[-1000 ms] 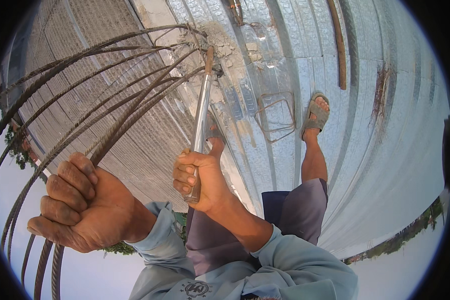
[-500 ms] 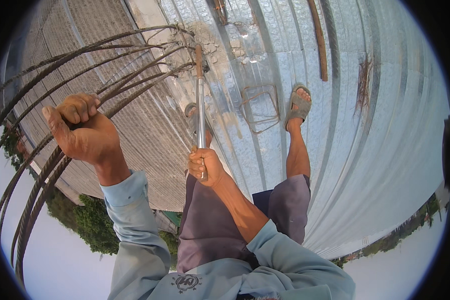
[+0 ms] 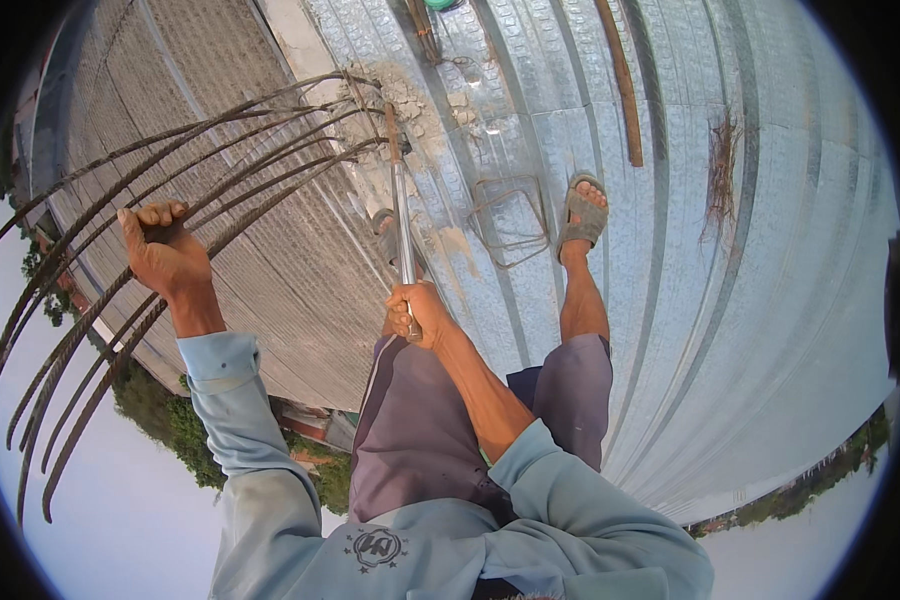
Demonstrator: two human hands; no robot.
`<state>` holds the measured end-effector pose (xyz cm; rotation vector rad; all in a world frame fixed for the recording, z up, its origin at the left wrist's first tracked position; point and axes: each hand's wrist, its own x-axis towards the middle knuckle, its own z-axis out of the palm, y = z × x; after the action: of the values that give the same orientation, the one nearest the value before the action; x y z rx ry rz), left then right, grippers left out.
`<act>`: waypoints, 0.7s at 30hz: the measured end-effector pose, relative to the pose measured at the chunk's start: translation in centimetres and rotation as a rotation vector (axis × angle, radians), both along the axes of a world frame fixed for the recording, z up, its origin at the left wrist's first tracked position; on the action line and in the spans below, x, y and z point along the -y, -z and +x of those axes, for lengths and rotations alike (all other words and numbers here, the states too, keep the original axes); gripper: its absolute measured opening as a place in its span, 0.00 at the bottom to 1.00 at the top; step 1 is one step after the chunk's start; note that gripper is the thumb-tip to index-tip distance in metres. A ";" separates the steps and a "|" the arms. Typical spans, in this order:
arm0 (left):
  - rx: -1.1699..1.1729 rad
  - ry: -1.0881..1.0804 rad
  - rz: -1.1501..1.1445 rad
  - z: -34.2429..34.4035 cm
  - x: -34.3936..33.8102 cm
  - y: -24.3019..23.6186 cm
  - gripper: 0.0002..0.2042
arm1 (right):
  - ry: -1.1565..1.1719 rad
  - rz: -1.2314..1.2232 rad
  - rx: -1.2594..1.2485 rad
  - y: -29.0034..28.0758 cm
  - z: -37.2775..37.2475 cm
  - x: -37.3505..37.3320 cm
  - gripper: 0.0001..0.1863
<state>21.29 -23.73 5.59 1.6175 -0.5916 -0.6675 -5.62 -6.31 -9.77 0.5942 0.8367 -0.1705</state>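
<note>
At the left, my left hand (image 3: 168,258) is raised with its fingers curled around one of several long, bent ribbed steel bars (image 3: 234,229). These rods arch leftward from a broken concrete spot near the top centre, and their free ends hang down at the far left. My right hand (image 3: 422,312) is closed around the near end of a shiny metal pipe (image 3: 403,220), in front of my legs. The pipe runs away from me to a rusty end (image 3: 393,125) beside the base of the rods. Whether that end grips a rod, I cannot tell.
My sandalled right foot (image 3: 582,215) stands on ribbed metal sheeting (image 3: 690,330) beside a square wire loop (image 3: 543,210). Farther off lie a rusty strip (image 3: 622,85) and a bundle of thin wires (image 3: 722,180). A brown corrugated roof (image 3: 260,290) slopes off to the left.
My left hand and the rods have shifted a little to the left in view. My right hand sits slightly higher, still on the pipe. A green object now shows at the top edge.
</note>
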 end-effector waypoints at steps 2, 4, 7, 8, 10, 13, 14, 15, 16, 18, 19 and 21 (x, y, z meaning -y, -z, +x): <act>0.065 -0.096 0.062 -0.9 0.3 -0.8 0.19 | -0.135 -0.088 -0.001 0.5 -1.2 0.1 0.11; 0.004 -0.240 0.143 -1.9 0.4 -1.1 0.14 | -0.300 -0.250 -0.084 0.6 -1.9 1.2 0.10; 0.076 -0.432 0.275 -3.0 -0.2 -1.0 0.12 | -0.077 -0.053 0.022 1.3 -3.0 1.0 0.09; 0.089 -0.314 0.271 -2.2 -0.8 -0.4 0.12 | -0.057 -0.052 0.045 1.9 -3.1 0.7 0.08; 0.112 -0.100 0.276 -1.1 -2.3 1.1 0.13 | -0.154 -0.153 0.022 2.8 -3.6 0.5 0.08; 0.148 -0.108 0.299 0.4 -1.4 2.6 0.15 | -0.628 -0.452 -0.212 2.4 -4.2 0.2 0.06; 0.147 -0.120 0.310 0.9 -1.1 2.7 0.15 | -0.811 -0.548 -0.307 1.9 -4.7 -0.2 0.07; 0.146 -0.178 0.312 0.1 -0.6 2.6 0.14 | -0.870 -0.555 -0.317 2.2 -5.0 -0.9 0.13; 0.147 -0.187 0.301 -0.1 -0.5 2.8 0.13 | -0.882 -0.601 -0.338 2.4 -5.3 -1.4 0.13; 0.146 -0.199 0.284 0.0 -0.3 3.6 0.12 | -0.900 -0.687 -0.384 3.2 -6.4 -2.6 0.14; 0.142 -0.191 0.261 0.3 -0.2 3.6 0.12 | -0.941 -0.810 -0.463 5.2 -7.0 -5.1 0.15; 0.185 -0.188 0.284 0.8 -0.5 3.4 0.13 | -1.005 -0.993 -0.602 7.0 -8.4 -7.1 0.16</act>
<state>22.11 -23.27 2.21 1.9884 -0.4844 -0.4806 -14.04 0.78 -16.72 -0.8739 1.3836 0.1771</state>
